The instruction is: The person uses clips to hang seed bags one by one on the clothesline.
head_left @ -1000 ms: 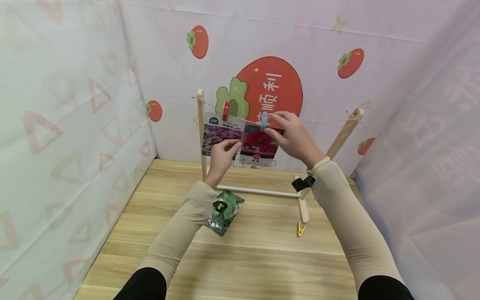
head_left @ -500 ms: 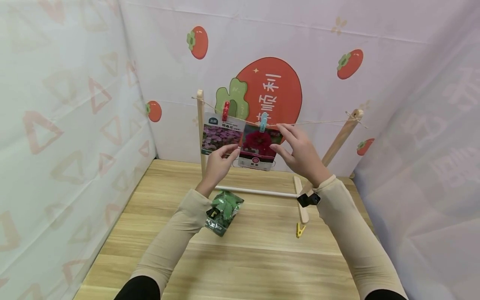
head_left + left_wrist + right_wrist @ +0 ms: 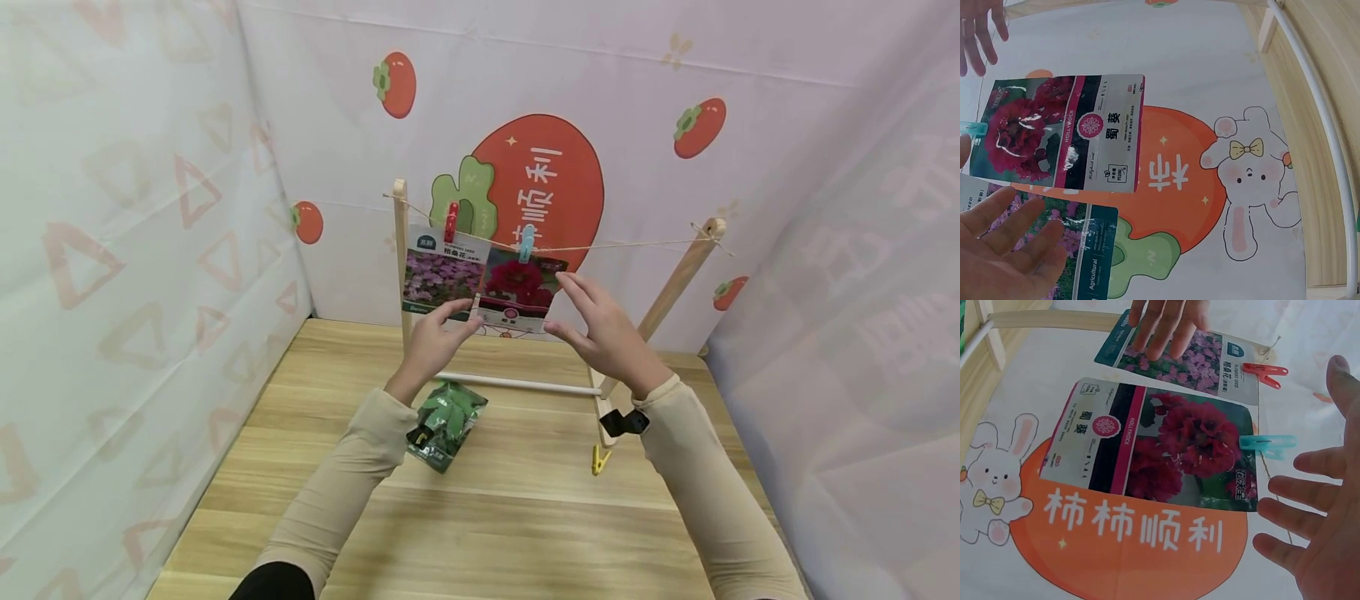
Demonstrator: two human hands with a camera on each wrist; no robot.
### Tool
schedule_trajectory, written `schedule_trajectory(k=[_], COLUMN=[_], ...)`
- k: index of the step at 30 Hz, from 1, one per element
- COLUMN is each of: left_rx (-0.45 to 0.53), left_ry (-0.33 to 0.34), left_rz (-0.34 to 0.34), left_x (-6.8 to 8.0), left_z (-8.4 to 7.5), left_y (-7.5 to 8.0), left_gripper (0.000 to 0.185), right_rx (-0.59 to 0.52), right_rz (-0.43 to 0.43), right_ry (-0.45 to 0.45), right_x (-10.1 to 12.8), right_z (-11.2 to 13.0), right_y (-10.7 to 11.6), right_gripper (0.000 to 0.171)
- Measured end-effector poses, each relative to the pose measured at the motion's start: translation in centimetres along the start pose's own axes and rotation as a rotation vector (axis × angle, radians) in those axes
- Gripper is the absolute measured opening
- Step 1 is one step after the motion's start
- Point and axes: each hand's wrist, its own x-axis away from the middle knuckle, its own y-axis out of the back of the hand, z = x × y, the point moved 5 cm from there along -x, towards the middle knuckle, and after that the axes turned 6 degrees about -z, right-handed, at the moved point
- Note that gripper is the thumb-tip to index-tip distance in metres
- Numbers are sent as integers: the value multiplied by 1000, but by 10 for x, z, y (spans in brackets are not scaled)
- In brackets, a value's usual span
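Observation:
Two flower seed packets hang side by side from a string. The hollyhock packet with dark red blooms hangs from a light blue clothespin. To its left, the pink-flower packet hangs from a red clothespin. My left hand is near the lower edges where the packets meet, its fingers relaxed and holding nothing. Beside the hollyhock packet's right edge is my right hand, fingers spread and apart from the clothespin in the right wrist view.
On the table lies a green seed packet, partly behind the left wrist. A yellow clothespin lies at the right. Wooden posts carry the string, with a white rod low between them. Printed cloth walls enclose the table.
My right hand has let go of the light blue clothespin and moved down and right. My left hand has drawn slightly down and left, away from the packets, which now hang free.

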Motion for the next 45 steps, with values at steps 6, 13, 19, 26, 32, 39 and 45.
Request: schedule_trajectory(k=[6,13,19,26,32,39,45], left_rx=[-11,-16,8,18,36,28,55], left_ry=[6,4,16,3,-17,15,35], left_rz=[31,35,41,35,29,49,62], left_x=[4,9,12,15,16,18,19], left_z=[4,9,12,17,19,30,37], left_y=[-2,-2,-3,-3,-8,-15,-17], left_gripper=[56,55,54,51,47,48,46], right_rx=[-31,-96,-127,-138,-153,-140,-135], right_rz=[22,-12,-62,-48,-45,-6,7], right_ry=[-41,-71,-72,-116,-147,-202,-252], right_x=[9,19,27,35,43,53,62], right_z=[-5,-12,-16,-21,-27,-33,-39], right_y=[-6,-11,-15,-21,-25,-34,-40], right_gripper=[70,64,57,59,63,62,56])
